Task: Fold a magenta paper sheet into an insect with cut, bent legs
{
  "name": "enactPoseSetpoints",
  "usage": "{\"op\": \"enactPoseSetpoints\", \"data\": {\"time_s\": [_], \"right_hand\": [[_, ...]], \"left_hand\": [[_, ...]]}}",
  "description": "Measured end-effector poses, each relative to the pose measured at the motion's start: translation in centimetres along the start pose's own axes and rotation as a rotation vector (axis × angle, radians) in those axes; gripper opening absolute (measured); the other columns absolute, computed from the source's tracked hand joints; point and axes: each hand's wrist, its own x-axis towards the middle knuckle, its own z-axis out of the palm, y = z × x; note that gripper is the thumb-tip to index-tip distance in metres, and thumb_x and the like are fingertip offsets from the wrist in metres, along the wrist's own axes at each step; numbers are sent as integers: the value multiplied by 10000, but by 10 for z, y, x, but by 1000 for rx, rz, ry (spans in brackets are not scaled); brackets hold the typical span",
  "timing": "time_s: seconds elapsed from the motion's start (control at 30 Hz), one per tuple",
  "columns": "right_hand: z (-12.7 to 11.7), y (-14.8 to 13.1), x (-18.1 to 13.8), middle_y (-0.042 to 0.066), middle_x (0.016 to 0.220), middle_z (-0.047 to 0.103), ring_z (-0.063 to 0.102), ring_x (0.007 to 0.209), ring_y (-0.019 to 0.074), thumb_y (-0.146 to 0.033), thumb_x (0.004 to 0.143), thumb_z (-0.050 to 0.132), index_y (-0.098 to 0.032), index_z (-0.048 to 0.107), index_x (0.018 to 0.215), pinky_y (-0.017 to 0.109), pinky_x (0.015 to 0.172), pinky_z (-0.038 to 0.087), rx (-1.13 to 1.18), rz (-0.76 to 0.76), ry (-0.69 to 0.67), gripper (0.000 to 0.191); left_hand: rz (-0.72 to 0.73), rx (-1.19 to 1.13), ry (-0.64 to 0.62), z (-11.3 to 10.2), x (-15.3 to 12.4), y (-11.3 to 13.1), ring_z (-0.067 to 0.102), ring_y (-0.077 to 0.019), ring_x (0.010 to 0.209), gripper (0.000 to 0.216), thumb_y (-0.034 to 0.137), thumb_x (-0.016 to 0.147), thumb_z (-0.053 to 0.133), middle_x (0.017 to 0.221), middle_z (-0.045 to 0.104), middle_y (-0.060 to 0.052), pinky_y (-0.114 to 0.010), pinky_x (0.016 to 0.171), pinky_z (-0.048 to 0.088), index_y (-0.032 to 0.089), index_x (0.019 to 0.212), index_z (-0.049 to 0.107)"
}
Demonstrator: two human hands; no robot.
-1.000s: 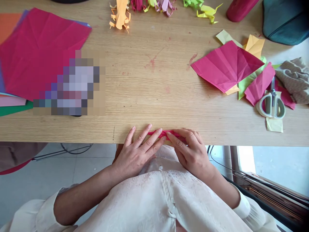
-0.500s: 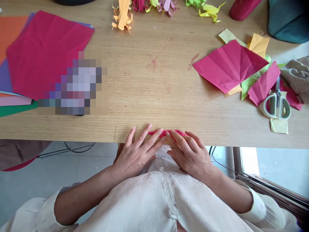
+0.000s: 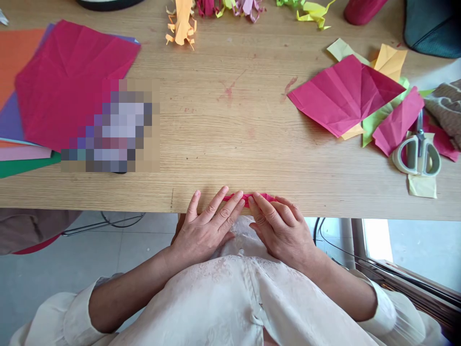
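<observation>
A narrow, folded strip of magenta paper (image 3: 267, 196) lies at the table's near edge, partly covered by my fingers. My left hand (image 3: 205, 223) rests flat with fingers spread, its middle fingertips on the left part of the strip. My right hand (image 3: 283, 226) has its fingers close together and bent over the right part of the strip, the thumb lower, below the table edge. The two hands' fingertips nearly meet at the middle of the strip. The underside of the strip is hidden.
Left on the table (image 3: 223, 144) are a creased magenta sheet (image 3: 68, 81) over coloured papers and a pixelated object (image 3: 122, 129). Right are paper scraps (image 3: 342, 93) and scissors (image 3: 416, 154). Folded paper animals (image 3: 182, 21) stand at the back, near a red cylindrical object (image 3: 362, 9).
Both hands stay almost in place on the strip; the right index fingertip has shifted slightly. The whole view has moved a little.
</observation>
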Motion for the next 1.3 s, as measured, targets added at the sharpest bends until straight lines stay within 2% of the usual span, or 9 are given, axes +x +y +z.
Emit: {"op": "enactPoseSetpoints", "data": {"time_s": [0.1, 0.2, 0.4, 0.57, 0.77, 0.9, 1.03, 1.2, 1.3], "right_hand": [[-1, -1, -1, 133, 1350, 664, 567, 1115, 251, -238, 962, 606, -79, 593, 1373, 432, 1039, 450, -10, 2, -13, 441], [-2, -1, 0, 123, 1369, 654, 575, 1122, 248, -238, 974, 588, -102, 608, 1360, 440, 1049, 443, -32, -9, -30, 410], [-3, -2, 2, 117, 1346, 675, 589, 1081, 241, -241, 980, 591, -74, 640, 1312, 429, 1023, 457, -74, -24, -1, 375], [-1, -2, 2, 117, 1345, 678, 592, 1074, 236, -233, 978, 593, -59, 619, 1335, 421, 1015, 459, -66, -22, 9, 397], [-1, 0, 1, 127, 1363, 661, 584, 1115, 249, -223, 982, 571, -80, 604, 1356, 439, 1038, 452, -45, -18, -7, 401], [-1, -1, 1, 134, 1355, 666, 588, 1108, 251, -218, 982, 571, -69, 620, 1332, 435, 1027, 454, -48, -24, 0, 384], [0, -1, 1, 136, 1359, 662, 584, 1109, 254, -218, 977, 578, -74, 608, 1348, 438, 1027, 452, -50, -16, 2, 400], [0, -1, 1, 131, 1344, 673, 587, 1079, 246, -221, 974, 586, -53, 618, 1329, 428, 1022, 457, -57, -27, 10, 395], [0, 0, 1, 134, 1342, 675, 587, 1054, 243, -213, 969, 591, -47, 621, 1322, 426, 1014, 459, -67, -34, 18, 392]], "left_hand": [[-11, 1, 13, -4, 4, 2, 270, -240, 1532, 516, 385, 1028, 452, 1565, 458, -65, -521, 1274, -16, 183, 1503, 463], [-29, -4, 9, -6, 5, 3, 340, -258, 1501, 507, 369, 1033, 441, 1559, 463, -87, -529, 1271, 17, 180, 1503, 465], [-38, -34, -16, 0, -2, 2, 332, -272, 1502, 559, 428, 1043, 397, 1543, 485, -111, -594, 1249, -18, 164, 1536, 400], [-46, -34, 20, 2, -2, 2, 367, -253, 1482, 552, 444, 1046, 386, 1535, 494, -104, -560, 1257, -37, 154, 1512, 437], [-50, 17, 22, -3, 0, 3, 407, -276, 1462, 528, 428, 1029, 450, 1531, 501, -103, -547, 1264, 70, 181, 1495, 474], [-78, -12, 6, -2, -5, 1, 404, -277, 1462, 565, 472, 1026, 437, 1516, 522, -101, -579, 1257, 42, 198, 1520, 433], [-92, -7, 17, -1, -8, -2, 389, -284, 1473, 595, 448, 1000, 515, 1506, 534, -107, -569, 1253, 110, 204, 1532, 412], [-87, -21, 36, 0, -11, -9, 436, -278, 1443, 558, 443, 999, 531, 1509, 528, -101, -568, 1258, 75, 203, 1497, 460], [-97, -4, 73, 0, -14, -13, 445, -282, 1437, 515, 379, 999, 554, 1504, 533, -105, -572, 1249, 134, 205, 1479, 483]]}}
